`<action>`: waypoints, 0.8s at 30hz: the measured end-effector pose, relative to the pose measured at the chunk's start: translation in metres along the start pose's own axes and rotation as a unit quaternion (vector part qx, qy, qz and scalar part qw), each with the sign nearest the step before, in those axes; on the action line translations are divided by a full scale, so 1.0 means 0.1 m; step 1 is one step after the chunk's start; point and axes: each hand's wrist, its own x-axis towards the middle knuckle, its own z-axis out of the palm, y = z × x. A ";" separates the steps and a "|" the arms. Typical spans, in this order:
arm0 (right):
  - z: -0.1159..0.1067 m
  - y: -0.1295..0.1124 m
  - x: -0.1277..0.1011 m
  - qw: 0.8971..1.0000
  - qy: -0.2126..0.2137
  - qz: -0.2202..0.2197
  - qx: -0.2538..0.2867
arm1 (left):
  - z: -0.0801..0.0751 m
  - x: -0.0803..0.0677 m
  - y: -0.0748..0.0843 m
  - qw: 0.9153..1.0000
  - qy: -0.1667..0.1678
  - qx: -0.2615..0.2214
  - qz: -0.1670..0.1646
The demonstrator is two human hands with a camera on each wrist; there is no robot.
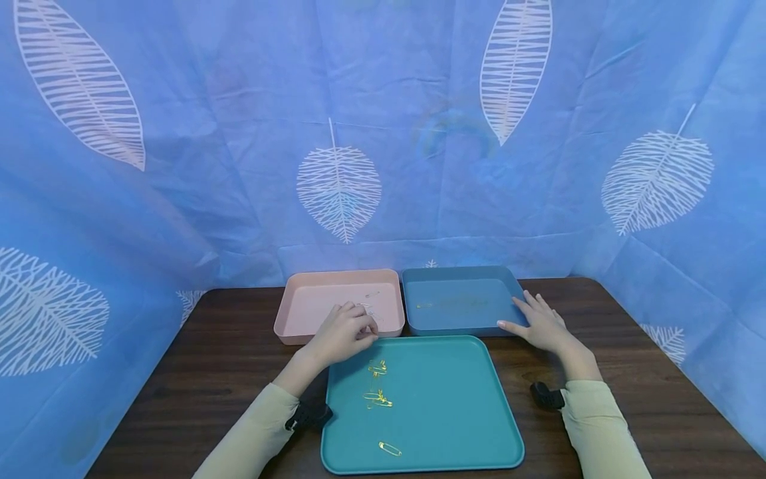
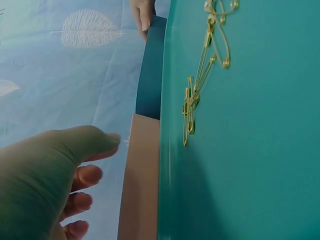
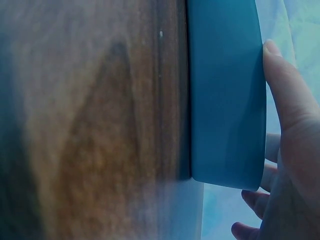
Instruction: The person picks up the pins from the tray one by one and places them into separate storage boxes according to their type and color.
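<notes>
My left hand (image 1: 347, 330) is over the near rim of the pink tray (image 1: 287, 319), its fingers loosely bent. In the left wrist view the thumb (image 2: 95, 142) stands apart from the other fingers, with nothing visible between them. Silver safety pins (image 1: 371, 295) lie in the pink tray beyond the hand, which partly hides them. My right hand (image 1: 541, 324) rests at the near right corner of the blue tray (image 1: 461, 330), thumb on the rim and fingers spread. Gold safety pins (image 1: 378, 399) lie in a loose cluster on the teal tray (image 1: 449, 399).
A single gold safety pin (image 1: 390, 449) lies near the teal tray's front edge. Another pin (image 1: 424, 305) is inside the blue tray at its left. All three trays stand on a dark wooden table (image 1: 239, 346), backed by a blue leaf-patterned cloth (image 1: 407, 199).
</notes>
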 end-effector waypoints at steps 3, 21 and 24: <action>0.01 0.00 0.00 1.000 0.002 0.001 -0.001 | -0.01 -0.02 0.01 0.999 -0.030 -0.015 0.002; 0.02 0.02 0.00 1.000 0.005 -0.002 -0.001 | -0.02 -0.07 0.08 0.988 -0.152 0.023 0.019; 0.01 0.01 0.00 1.000 0.006 -0.002 0.001 | -0.01 -0.07 0.09 0.987 -0.154 0.027 0.025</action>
